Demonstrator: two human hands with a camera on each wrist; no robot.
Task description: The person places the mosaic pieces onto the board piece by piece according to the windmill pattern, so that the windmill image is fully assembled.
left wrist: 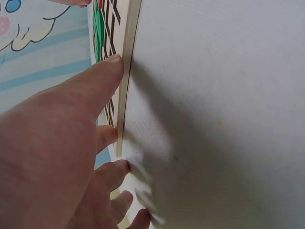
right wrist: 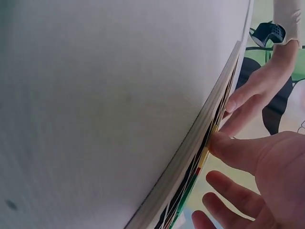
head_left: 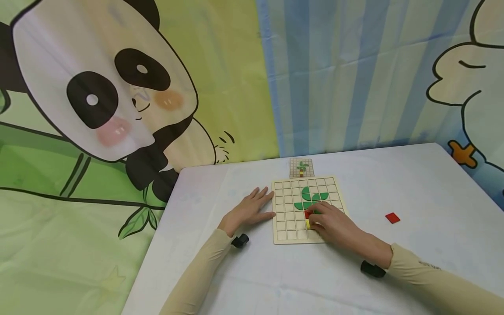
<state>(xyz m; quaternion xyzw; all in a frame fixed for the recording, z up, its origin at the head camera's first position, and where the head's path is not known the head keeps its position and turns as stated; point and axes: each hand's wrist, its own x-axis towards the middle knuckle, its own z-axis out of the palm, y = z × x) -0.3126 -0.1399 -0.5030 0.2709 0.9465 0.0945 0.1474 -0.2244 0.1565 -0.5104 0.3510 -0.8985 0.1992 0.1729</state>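
A square wooden grid board lies on the table. Green leaf-shaped pieces sit in its upper middle cells, with a red square tile below them. Lower still is a yellow square tile, partly covered by my right hand. The thumb and a bent finger of that hand are at the yellow tile, low over the board. My left hand rests with spread fingers at the board's left edge; in the left wrist view its thumb touches that edge.
A small pattern card lies just behind the board, showing a similar green, red and yellow figure. Another red square tile lies on the white table to the right. A printed cloth hangs behind the table.
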